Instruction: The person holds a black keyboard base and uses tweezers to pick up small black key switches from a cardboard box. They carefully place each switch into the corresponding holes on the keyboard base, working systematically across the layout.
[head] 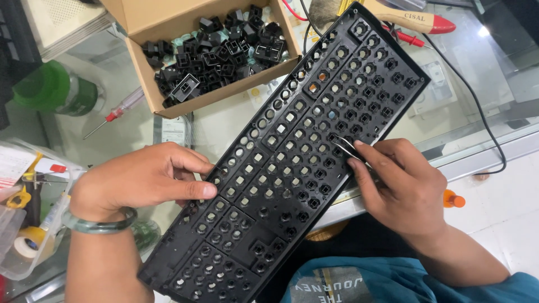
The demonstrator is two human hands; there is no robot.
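A black keyboard frame (pixel 292 163) with all keycaps off lies diagonally across the glass counter, its grid of key holes facing up. My left hand (pixel 146 179) grips its left long edge, thumb and fingers pressed on the rim. My right hand (pixel 398 185) rests on the right edge and holds slim metal tweezers (pixel 349 150), whose tips touch a key hole near the frame's middle right. A green bangle circles my left wrist.
A cardboard box (pixel 168 104) full of several black keycaps stands at the top. A red-handled screwdriver (pixel 115 115) and green bottle (pixel 53 90) lie at left. A clear tub (pixel 22 264) with tape and tools sits lower left. A black cable (pixel 477 104) runs at right.
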